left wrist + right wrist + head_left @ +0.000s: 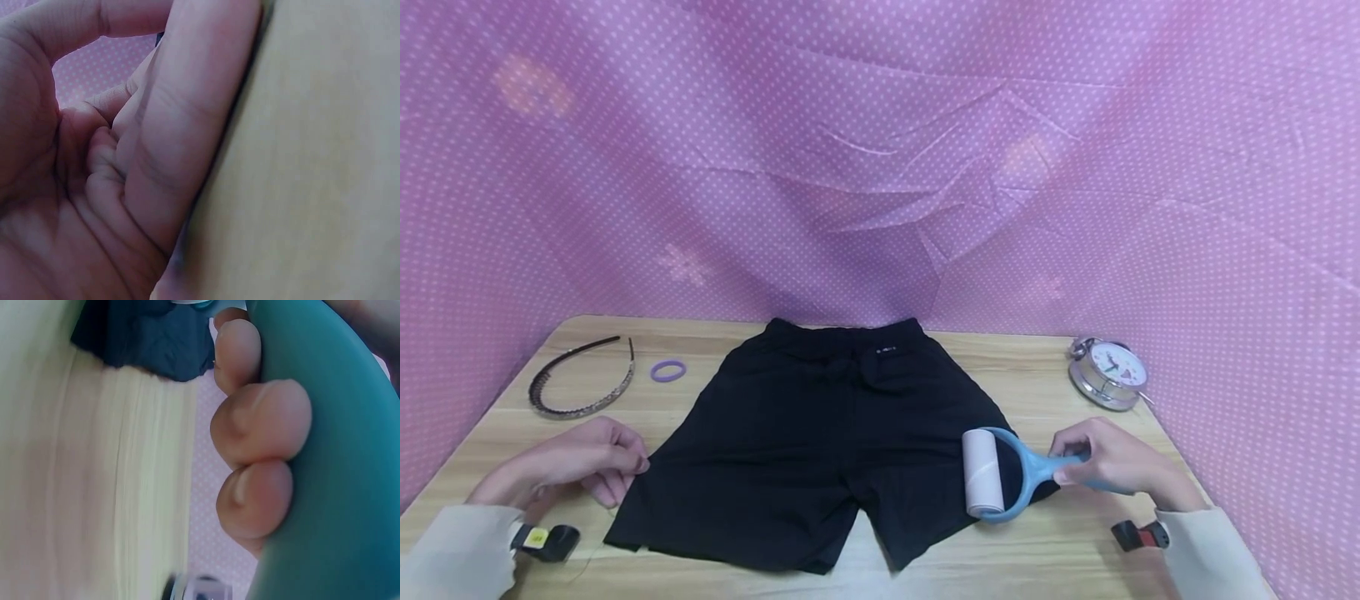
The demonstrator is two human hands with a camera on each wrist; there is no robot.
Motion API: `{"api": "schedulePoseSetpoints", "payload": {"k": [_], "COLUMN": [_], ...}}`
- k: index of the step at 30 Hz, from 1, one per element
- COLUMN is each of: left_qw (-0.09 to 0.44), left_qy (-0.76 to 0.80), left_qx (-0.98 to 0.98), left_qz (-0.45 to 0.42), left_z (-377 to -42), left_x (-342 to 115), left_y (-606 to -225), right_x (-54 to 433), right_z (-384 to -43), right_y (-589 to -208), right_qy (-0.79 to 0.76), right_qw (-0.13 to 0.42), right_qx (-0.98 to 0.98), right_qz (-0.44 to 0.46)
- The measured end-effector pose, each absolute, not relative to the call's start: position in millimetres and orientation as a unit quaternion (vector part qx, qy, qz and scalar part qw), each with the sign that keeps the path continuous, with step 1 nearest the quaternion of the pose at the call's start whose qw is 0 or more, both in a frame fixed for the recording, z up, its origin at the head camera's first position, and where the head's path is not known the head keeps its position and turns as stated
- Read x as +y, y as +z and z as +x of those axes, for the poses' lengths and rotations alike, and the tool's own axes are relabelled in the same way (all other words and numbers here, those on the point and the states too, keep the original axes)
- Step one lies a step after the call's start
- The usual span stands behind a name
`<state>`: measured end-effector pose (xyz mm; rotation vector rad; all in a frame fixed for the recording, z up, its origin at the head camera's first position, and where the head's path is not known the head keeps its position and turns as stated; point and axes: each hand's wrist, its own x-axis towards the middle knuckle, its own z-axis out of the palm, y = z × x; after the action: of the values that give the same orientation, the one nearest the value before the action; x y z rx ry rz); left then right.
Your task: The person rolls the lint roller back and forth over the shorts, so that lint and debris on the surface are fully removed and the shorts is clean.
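Note:
A pair of black shorts (805,450) lies spread on the wooden table, waistband at the far side. At its left edge my left hand (580,457) pinches the fabric between thumb and fingers. In the left wrist view, curled fingers (181,106) hide nearly all of the cloth. My right hand (1108,454) grips the blue handle of a lint roller (1034,468). Its white roll (983,475) rests over the right leg of the shorts, near the outer edge. The right wrist view shows fingertips (261,422) wrapped round the handle (337,456).
A headband (580,412) and a purple ring-shaped band (667,372) lie on the table (1000,567) at the left. A silver alarm clock (1108,373) sits at the far right. Pink dotted cloth (865,167) hangs behind and along both sides.

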<state>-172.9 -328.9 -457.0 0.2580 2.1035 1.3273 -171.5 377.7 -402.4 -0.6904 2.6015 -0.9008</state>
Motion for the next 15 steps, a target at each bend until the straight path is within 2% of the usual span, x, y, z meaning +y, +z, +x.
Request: {"api": "schedulePoseSetpoints", "payload": {"k": [9, 15], "left_qw": [0.309, 0.312], "left_qy": [0.505, 0.500], "left_qx": [0.800, 0.802], "left_qz": [0.096, 0.096], "left_z": [-173, -173], "left_x": [-329, -328], "left_y": [-460, -459], "right_x": [402, 418], "right_z": [-163, -156], "right_y": [-399, -399], "right_qy": [-0.316, -0.332], "right_qw": [0.145, 0.165], "right_qx": [0.911, 0.906], "right_qz": [-0.221, -0.205]}}
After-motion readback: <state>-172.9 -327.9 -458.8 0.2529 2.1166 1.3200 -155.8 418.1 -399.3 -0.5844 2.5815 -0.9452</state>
